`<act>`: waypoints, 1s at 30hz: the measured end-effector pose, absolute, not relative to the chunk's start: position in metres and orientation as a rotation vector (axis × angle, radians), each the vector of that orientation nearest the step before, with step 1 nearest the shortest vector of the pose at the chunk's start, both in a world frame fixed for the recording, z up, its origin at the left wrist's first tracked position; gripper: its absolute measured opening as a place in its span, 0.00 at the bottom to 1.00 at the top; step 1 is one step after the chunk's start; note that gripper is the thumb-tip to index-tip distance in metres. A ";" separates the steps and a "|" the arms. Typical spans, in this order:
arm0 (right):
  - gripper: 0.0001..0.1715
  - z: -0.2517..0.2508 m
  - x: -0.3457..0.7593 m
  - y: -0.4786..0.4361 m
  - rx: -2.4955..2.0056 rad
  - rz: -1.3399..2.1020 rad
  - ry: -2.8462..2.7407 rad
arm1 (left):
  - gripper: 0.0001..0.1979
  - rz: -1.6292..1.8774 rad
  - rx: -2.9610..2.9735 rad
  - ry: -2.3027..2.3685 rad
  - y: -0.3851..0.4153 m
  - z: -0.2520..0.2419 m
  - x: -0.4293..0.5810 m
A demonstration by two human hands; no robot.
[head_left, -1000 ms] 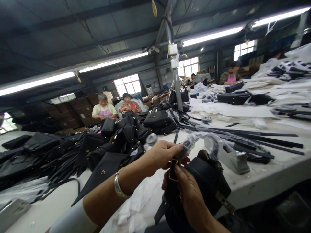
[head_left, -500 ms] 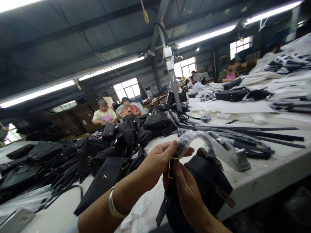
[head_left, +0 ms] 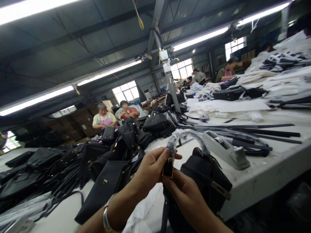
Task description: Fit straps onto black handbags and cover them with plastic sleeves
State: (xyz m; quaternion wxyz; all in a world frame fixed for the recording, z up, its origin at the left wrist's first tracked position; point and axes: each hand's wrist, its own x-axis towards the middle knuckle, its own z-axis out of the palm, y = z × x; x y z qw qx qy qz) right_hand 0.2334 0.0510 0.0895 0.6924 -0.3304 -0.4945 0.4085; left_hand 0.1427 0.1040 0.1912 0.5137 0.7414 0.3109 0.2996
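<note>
A black handbag (head_left: pixel 206 181) sits at the near table edge. Its strap, wrapped in clear plastic (head_left: pixel 188 136), arches above it. My left hand (head_left: pixel 150 168) pinches the strap's gold buckle (head_left: pixel 168 168) from the left, thumb and fingers closed on it. My right hand (head_left: pixel 187 197) comes up from below with its fingers closed on the buckle's lower end and the bag's side. A silver bracelet (head_left: pixel 105 218) circles my left wrist.
A grey tape dispenser (head_left: pixel 225 150) stands just right of the bag. Long black straps (head_left: pixel 255 132) lie across the white table (head_left: pixel 264 171). Several black bags (head_left: pixel 116 149) are heaped to the left. Three people sit at the far side, among them one in pink (head_left: pixel 104 118).
Both hands and the buckle have shifted slightly left and lower in view. The plastic-wrapped strap now arches higher over the bag. The camera has tilted upward.
</note>
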 end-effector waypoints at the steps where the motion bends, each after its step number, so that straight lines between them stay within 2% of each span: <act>1: 0.18 0.088 0.233 0.051 -0.757 0.918 -1.109 | 0.22 0.728 1.794 0.753 0.104 0.190 0.142; 5: 0.19 0.087 0.233 0.050 -0.707 0.954 -1.000 | 0.23 0.635 1.824 0.736 0.103 0.184 0.138; 9: 0.29 0.087 0.234 0.051 -0.673 0.996 -0.894 | 0.18 0.658 1.955 0.666 0.103 0.176 0.132; 12: 0.27 0.085 0.237 0.053 -0.719 0.963 -0.879 | 0.15 0.651 2.030 0.598 0.106 0.174 0.127; 16: 0.23 0.085 0.239 0.055 -0.716 1.019 -0.935 | 0.22 0.664 1.906 0.659 0.112 0.183 0.130; 21: 0.28 0.084 0.243 0.055 -0.769 0.996 -0.911 | 0.30 0.658 1.705 0.682 0.113 0.184 0.140; 26: 0.27 0.079 0.247 0.052 -0.723 1.049 -0.869 | 0.19 0.711 1.739 0.575 0.108 0.164 0.134; 30: 0.26 0.077 0.245 0.048 -0.718 1.069 -0.866 | 0.13 0.768 1.874 0.665 0.105 0.161 0.125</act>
